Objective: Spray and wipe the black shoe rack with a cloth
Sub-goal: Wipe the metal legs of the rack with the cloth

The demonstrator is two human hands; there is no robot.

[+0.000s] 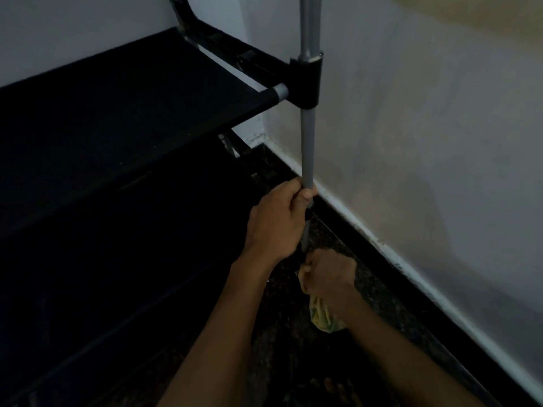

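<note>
While the left hand (274,221) clenches the shoe rack's (123,113) grey corner pole (307,148) by the wall, the right hand (330,274) grips a soft yellowish cloth (323,318), seemingly wrapped round the pole's foot; light tubing wobbles, so steady it high.

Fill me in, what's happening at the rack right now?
A person is cleaning the black fabric-shelved shoe rack beside the white wall. The left hand grips the grey metal upright pole at the rack's corner. Lower down, the right hand holds a crumpled yellowish cloth against the pole's base, near the dark speckled floor. No spray bottle is in view.
</note>
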